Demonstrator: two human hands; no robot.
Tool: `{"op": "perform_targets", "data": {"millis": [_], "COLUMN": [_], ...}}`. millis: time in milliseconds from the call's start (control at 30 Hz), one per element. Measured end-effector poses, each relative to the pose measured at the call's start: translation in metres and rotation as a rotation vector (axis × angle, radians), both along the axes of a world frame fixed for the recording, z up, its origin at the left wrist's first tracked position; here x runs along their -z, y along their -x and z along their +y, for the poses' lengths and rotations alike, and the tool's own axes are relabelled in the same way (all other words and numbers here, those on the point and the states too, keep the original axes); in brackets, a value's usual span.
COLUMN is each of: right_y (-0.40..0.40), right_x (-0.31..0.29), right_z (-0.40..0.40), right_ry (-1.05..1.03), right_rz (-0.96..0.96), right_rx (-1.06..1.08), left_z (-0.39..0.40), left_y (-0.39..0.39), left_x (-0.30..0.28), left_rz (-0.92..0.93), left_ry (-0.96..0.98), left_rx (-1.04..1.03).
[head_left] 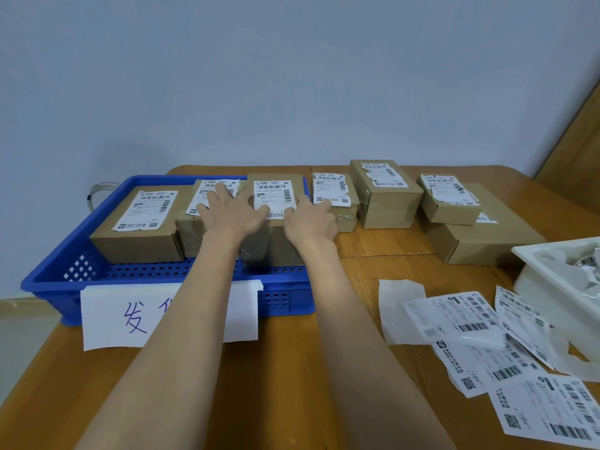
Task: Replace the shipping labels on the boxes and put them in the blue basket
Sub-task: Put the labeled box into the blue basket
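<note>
Nearest us, our two bare forearms ran up from six o'clock toward the blue basket (48,280), crossing the white paper sign (107,316) with blue handwriting taped to its front wall. At four o'clock, fresh shipping labels (467,323) and peeled backing paper (401,306) lay scattered on the wooden surface (357,319), with a white tray (532,264) at three o'clock.

Our left hand (227,209) lay with fingers spread flat, reaching over the middle box (194,228) in the basket. Our right hand (311,222) curled round the right edge of the relabelled box (276,222), thumb on its top near the clean label (272,196). That box sat at the basket's right end, at twelve o'clock, beside the middle box and a larger box (139,232) at eleven o'clock; all three bore intact labels.

We judged the step in hand to be setting this third box into the basket, snug against its neighbour. Whether it already rested fully on the basket floor we could not tell.

At one o'clock, four boxes waited on the surface: a small taped box (337,212), a taller box (386,203), and a small box (448,206) stacked on a wide flat box (487,235). Their labels looked torn. The next move, we thought, called for letting go, taking the nearest of these and peeling off what remained of its old label.
</note>
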State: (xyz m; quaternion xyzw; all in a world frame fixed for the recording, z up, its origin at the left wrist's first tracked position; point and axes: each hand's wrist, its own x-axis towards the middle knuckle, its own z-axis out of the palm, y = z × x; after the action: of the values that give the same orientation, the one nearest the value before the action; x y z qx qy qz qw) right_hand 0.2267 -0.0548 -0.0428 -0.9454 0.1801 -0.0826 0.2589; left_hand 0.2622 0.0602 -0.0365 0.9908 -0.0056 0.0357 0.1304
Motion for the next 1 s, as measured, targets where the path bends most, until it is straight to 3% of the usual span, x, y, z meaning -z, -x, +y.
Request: {"op": "perform_targets", "data": {"millis": [133,267,333,400,467,567,667,767,1000], "right_y": [0.001,0.008,0.015,0.023,0.030,0.041,0.052,0.054,0.033], "right_x": [0.002,0.001,-0.005,-0.018,-0.030,-0.036,-0.028,-0.018,0.018], "right_z": [-0.003,-0.017,-0.031,-0.056,-0.094,-0.166,-0.226,-0.261,-0.290], "right_ry": [0.013,-0.348,-0.567,-0.637,-0.667,-0.683,-0.626,-0.553,-0.547], "right_rz": [0.016,-0.054,-0.182,-0.279,-0.356,-0.450,-0.480,-0.415,-0.315], "right_rx": [-0.002,-0.074,-0.060,0.005,0.106,0.325,0.541,0.628,0.575], "left_z": [0.001,-0.008,-0.027,-0.060,-0.103,-0.167,-0.219,-0.258,-0.312], "left_y": [-0.001,0.004,0.015,0.027,0.040,0.056,0.060,0.054,0.038], "left_x": [0.003,-0.008,-0.022,-0.042,-0.065,-0.074,-0.046,-0.017,0.005], "left_rz": [0.008,0.056,-0.142,-0.300,-0.146,0.432,0.678,0.705,0.694], "left_ry": [-0.034,0.110,0.234,0.484,0.861,1.284,1.289,1.241,1.181], "left_rx": [0.005,-0.047,-0.039,0.073,0.181,0.223,0.096,0.034,0.005]}}
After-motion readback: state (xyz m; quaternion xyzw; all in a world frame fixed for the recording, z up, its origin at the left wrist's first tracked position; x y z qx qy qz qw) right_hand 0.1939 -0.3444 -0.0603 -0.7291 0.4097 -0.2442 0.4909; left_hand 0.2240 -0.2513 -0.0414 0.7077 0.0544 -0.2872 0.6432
